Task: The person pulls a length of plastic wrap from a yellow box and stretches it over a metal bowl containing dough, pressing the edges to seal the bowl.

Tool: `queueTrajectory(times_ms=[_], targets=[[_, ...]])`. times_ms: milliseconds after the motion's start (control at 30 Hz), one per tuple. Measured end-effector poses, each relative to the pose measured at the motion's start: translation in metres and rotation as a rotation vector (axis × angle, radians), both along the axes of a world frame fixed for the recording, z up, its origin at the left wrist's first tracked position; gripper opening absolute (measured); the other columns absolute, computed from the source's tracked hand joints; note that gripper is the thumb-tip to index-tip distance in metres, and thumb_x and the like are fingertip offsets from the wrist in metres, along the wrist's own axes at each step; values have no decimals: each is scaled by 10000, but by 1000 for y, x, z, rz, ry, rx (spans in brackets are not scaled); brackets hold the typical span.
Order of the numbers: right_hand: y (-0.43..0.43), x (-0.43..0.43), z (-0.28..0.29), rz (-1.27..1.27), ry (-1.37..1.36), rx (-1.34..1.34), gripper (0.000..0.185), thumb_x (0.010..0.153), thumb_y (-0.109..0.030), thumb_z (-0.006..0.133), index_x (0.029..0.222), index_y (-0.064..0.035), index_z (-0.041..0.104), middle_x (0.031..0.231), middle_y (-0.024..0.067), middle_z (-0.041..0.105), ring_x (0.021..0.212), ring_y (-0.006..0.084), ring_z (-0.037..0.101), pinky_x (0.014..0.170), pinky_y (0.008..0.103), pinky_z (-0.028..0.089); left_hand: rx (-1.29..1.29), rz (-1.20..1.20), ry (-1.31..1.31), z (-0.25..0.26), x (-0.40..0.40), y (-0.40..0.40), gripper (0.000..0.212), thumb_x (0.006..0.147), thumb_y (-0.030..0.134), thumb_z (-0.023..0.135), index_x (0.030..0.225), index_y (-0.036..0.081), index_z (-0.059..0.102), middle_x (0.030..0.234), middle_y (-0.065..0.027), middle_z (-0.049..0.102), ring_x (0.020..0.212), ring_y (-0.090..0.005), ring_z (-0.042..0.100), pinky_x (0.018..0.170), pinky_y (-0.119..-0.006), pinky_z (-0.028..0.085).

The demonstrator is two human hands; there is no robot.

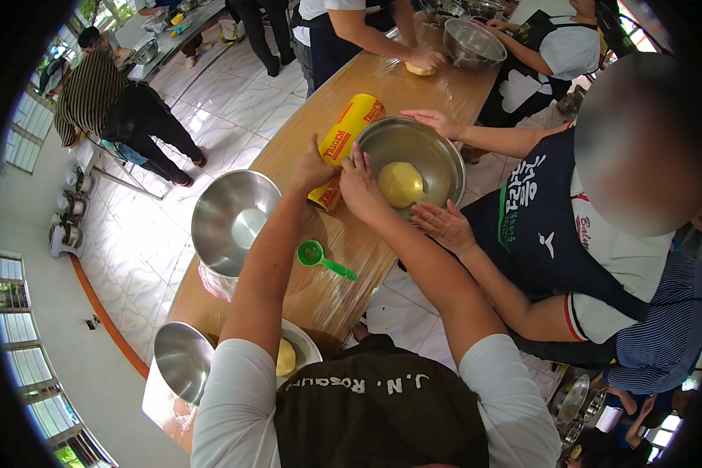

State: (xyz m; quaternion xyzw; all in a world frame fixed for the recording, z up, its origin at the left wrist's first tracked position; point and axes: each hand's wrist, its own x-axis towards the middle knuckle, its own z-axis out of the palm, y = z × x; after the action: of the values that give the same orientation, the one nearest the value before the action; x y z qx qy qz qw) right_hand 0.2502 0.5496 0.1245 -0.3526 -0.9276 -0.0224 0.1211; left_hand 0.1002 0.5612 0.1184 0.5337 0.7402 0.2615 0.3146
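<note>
A yellow box or roll of wrap (351, 126) with red print lies slantwise on the wood-topped table, and my left hand (315, 169) rests on its lower part, fingers round its side. My right hand (360, 178) touches or nearly touches the same package beside the rim of a steel bowl (450, 158). A ball of yellow dough (400, 184) sits in that bowl. A person at the right has one hand (436, 123) at the bowl's far rim and the other (444, 225) at its near side. Whether my right hand grips anything is unclear.
A steel bowl (234, 225) stands at the table's left edge, near a green measuring scoop (312, 253). Another bowl (181, 362) and a bowl with dough (313, 345) are close to me. Film covers the table (327, 298). At the far end a person presses dough (419, 69).
</note>
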Motion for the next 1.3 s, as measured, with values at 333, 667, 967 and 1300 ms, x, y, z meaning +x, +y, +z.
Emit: queueTrajectory(times_ms=[333, 667, 967, 1300], targets=[[-6, 13, 4, -29, 124, -74, 237, 806, -52, 463, 928, 86, 612, 1170, 237, 480, 1307, 466, 225, 1073, 536, 211, -37, -228, 398, 3, 28, -60, 891, 719, 411, 668, 1439, 201, 186, 1395, -281, 289, 1150, -481, 446, 932, -529, 389], [-11, 0, 1, 38, 91, -72, 209, 811, -59, 452, 893, 43, 615, 1092, 226, 539, 1295, 498, 212, 1065, 545, 204, 120, 87, 745, -20, 28, -59, 796, 755, 347, 643, 1428, 242, 232, 1316, -284, 367, 1000, -418, 507, 854, -488, 382], [-2, -16, -32, -146, 267, -244, 220, 847, -90, 445, 885, 3, 640, 990, 156, 610, 1104, 292, 536, 926, 365, 426, -13, -158, 78, 9, -35, -27, 712, 646, 422, 722, 1273, 162, 505, 1275, -227, 475, 1158, -358, 488, 934, -436, 396], [48, -57, 0, -169, 48, -209, 201, 844, -84, 463, 897, -7, 640, 983, 173, 614, 1016, 294, 566, 850, 366, 452, 9, -9, 95, -24, -10, 10, 778, 594, 512, 729, 1162, 14, 545, 1201, -219, 546, 1084, -328, 557, 871, -445, 455]])
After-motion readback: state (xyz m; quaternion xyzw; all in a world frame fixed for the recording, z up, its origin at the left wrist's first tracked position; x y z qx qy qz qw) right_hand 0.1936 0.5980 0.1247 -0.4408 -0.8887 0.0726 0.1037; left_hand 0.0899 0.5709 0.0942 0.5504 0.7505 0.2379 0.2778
